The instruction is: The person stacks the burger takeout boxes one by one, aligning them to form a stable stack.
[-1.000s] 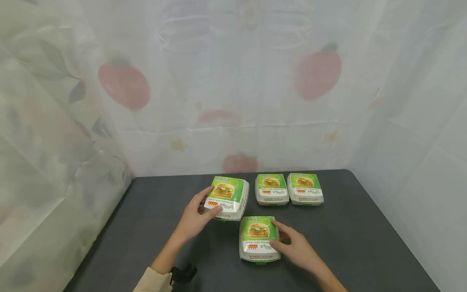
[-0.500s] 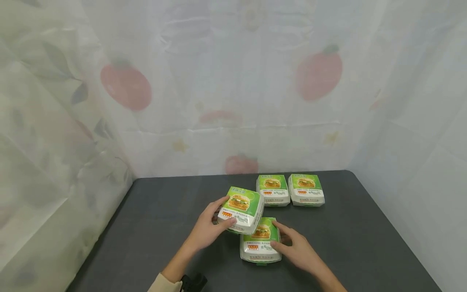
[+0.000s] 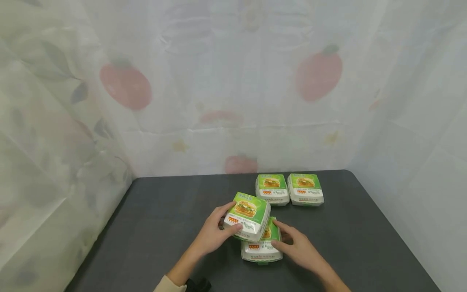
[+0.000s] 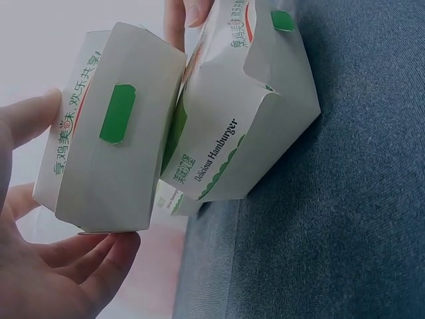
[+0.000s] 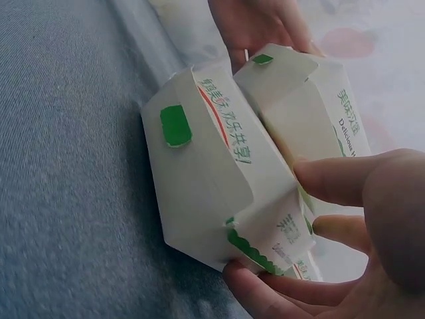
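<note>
In the head view, my left hand (image 3: 216, 230) grips a green and white hamburger box (image 3: 248, 215) by its left side, slightly tilted. That box hangs over the upper left part of a second hamburger box (image 3: 261, 252), which stands on the table and is partly hidden by it. My right hand (image 3: 297, 248) holds the second box at its right side, thumb and fingers around the edge. Seen from the left wrist, the held box (image 4: 116, 133) is very close to the lower box (image 4: 232, 139); whether they touch all along is unclear.
Two more hamburger boxes, one (image 3: 272, 190) beside the other (image 3: 305, 190), stand side by side near the back edge of the dark table (image 3: 164, 219). A pale curtain (image 3: 233, 81) with fruit prints hangs behind the table and along its sides.
My left hand has carried its hamburger box to the right and toward me, from beside the second box to over it. The right hand has stayed nearly still on the lower box.
</note>
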Demonstrator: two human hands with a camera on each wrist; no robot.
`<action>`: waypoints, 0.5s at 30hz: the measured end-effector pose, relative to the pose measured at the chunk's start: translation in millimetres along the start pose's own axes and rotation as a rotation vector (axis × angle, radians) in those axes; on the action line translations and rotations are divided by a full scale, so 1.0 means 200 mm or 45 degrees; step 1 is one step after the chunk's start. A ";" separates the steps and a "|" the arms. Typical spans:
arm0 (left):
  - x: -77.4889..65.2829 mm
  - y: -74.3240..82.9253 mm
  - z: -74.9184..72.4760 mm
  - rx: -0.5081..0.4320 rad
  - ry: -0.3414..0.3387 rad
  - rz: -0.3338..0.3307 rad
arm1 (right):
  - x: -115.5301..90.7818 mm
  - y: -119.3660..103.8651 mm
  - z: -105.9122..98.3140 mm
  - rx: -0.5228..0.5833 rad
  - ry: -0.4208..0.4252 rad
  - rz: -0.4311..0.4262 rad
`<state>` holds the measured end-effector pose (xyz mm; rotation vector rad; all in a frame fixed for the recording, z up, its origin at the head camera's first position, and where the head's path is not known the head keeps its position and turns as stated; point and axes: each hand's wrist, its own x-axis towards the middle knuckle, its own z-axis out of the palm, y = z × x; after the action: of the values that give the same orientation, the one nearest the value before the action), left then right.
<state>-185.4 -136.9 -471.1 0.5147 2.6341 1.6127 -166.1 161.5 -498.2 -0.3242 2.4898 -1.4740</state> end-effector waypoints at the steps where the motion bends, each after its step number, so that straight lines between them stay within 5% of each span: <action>1: 0.00 0.00 0.00 0.005 0.003 -0.001 | 0.00 0.00 0.00 -0.001 0.004 -0.001; 15: 0.00 -0.01 0.01 0.042 0.007 -0.001 | -0.02 -0.14 -0.02 -0.025 0.199 -0.079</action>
<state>-185.1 -135.8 -473.5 0.5103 2.6690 1.5753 -161.5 153.7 -471.2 -0.3029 2.6400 -1.5551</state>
